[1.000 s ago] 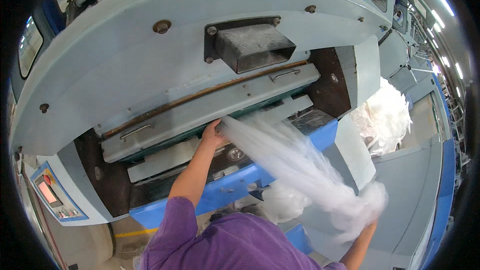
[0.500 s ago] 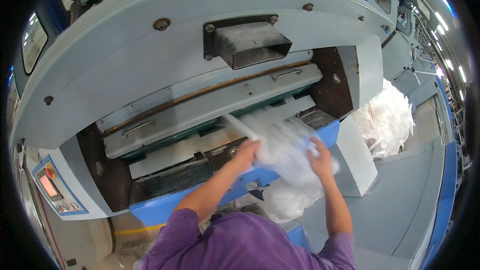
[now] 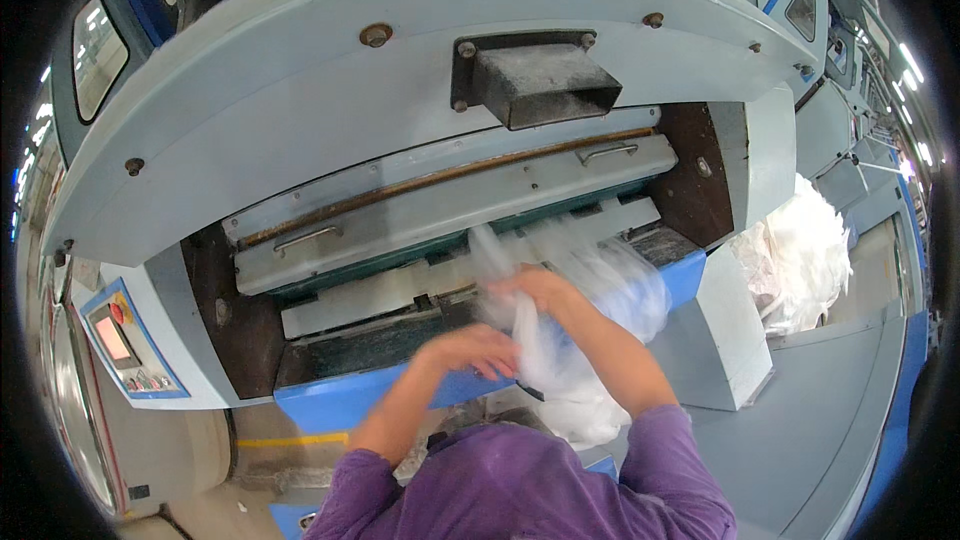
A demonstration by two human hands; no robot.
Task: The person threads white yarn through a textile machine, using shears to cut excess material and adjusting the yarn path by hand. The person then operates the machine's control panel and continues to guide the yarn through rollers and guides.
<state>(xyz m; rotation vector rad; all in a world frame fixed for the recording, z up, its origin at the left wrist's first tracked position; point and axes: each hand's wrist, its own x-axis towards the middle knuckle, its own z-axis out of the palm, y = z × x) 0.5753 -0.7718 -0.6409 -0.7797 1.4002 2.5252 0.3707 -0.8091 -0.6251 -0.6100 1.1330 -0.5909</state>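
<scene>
A thin white fibre web (image 3: 590, 270) hangs from the slot of a grey machine and drapes over its blue front edge. My right hand (image 3: 535, 287) reaches leftward across it and is closed on the gathered web, which bunches into a loose strand. Below and left of it is my left hand (image 3: 472, 350), its fingers apart and pointing right, close beside the strand. Whether its fingertips touch the fibre is unclear. Motion smears the web. More white fibre (image 3: 575, 410) lies lower down, in front of the blue front panel (image 3: 345, 395).
A grey cover bar (image 3: 455, 220) with two handles runs above the slot. A dark rectangular duct (image 3: 550, 85) juts out overhead. At the left is a control panel (image 3: 125, 340) with a screen. A big white fibre heap (image 3: 800, 260) sits at the right.
My right hand has swung left and upward across the web, folding its right side over. My left hand has dropped lower and loosened from the web's left edge. The view has shifted slightly.
</scene>
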